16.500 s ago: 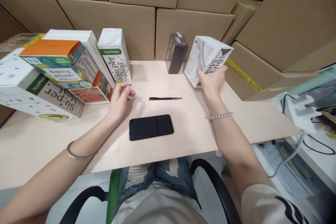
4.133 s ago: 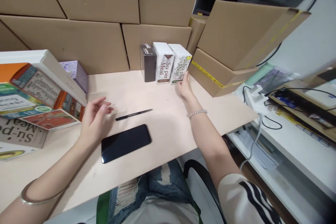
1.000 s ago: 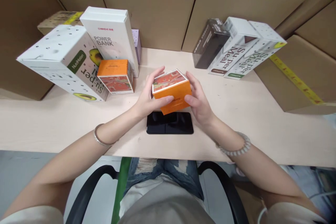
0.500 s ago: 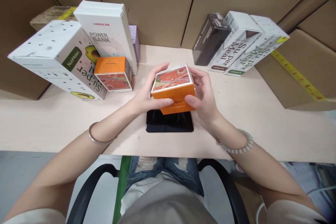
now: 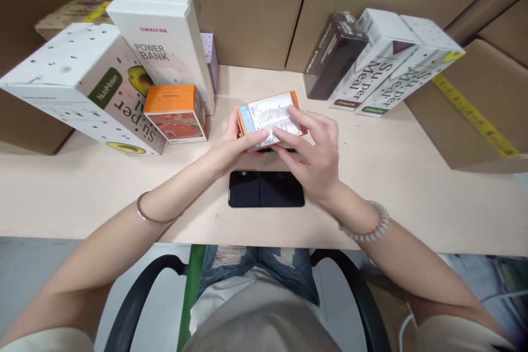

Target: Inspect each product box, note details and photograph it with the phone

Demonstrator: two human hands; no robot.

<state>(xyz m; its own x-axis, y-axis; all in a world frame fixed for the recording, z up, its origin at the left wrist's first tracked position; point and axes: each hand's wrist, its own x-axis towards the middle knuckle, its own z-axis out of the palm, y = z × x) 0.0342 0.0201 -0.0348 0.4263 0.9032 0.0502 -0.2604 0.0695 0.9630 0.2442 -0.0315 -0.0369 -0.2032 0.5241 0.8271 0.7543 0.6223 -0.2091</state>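
Observation:
A small orange cardboard box (image 5: 270, 115) is tilted above the table, its white and blue printed label face turned up toward me. My left hand (image 5: 237, 142) grips it from the left, thumb pressed on the label and the other fingers hidden underneath. At the box's right side, my right hand (image 5: 313, 148) has its fingers apart, with fingertips on or just over the printed face. A black smartphone (image 5: 266, 189) lies flat on the table below both hands. To the left stands a similar orange box (image 5: 175, 113) with a red picture on its front.
Behind that orange box are a white power bank box (image 5: 165, 38), a large Su-per Meal box (image 5: 88, 88) and a purple box (image 5: 210, 60). A dark box (image 5: 336, 55) and two slim Su-per Meal boxes (image 5: 379, 66) stand back right. Brown cartons (image 5: 247, 11) wall the table (image 5: 391, 176).
The orange box has been turned, so its label face shows instead of the picture face, and moved slightly away from me. My right hand has shifted from gripping its side to its label face.

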